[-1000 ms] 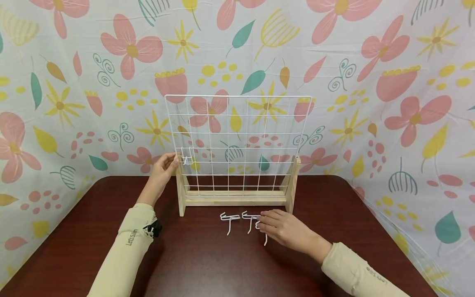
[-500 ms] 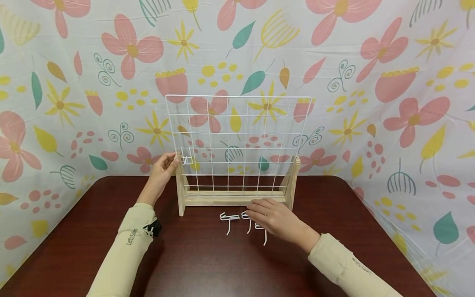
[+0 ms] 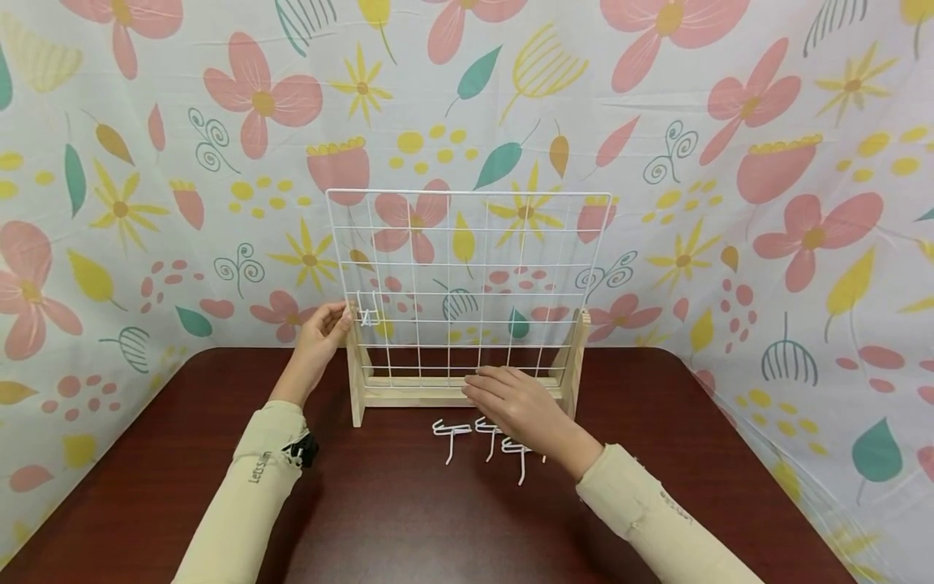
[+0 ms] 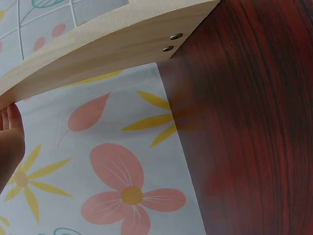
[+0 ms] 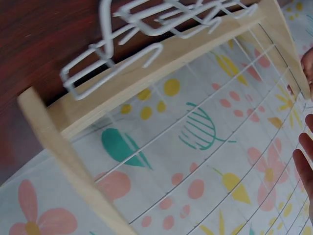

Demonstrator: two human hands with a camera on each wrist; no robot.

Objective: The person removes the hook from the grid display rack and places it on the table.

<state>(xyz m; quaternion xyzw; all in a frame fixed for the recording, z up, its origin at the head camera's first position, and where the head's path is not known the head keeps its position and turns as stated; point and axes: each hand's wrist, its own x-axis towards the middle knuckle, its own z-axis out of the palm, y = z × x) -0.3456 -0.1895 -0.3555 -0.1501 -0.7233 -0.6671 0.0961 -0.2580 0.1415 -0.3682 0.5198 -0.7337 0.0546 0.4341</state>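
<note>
A white wire grid panel (image 3: 467, 294) stands upright in a light wooden stand (image 3: 467, 396) on the table. My left hand (image 3: 318, 334) grips the upper end of the stand's left upright; in the left wrist view only its fingers (image 4: 11, 120) show at the wood's edge. One white wire hook (image 3: 368, 315) hangs on the grid beside that hand. My right hand (image 3: 520, 405) is above the loose white hooks (image 3: 452, 430) in front of the stand, fingers extended and nothing seen in them. It partly covers the hooks on the right. The right wrist view shows these hooks (image 5: 146, 24) close up.
Dark reddish-brown table (image 3: 409, 519) spreads around the stand, with its far edge just behind. A floral cloth (image 3: 730, 162) hangs as a backdrop behind and on both sides. Metal screws (image 4: 176, 36) show on the stand's left upright.
My right hand has moved left and slightly away from me, over the loose hooks, uncovering the nearest one. My left hand and the stand have stayed put.
</note>
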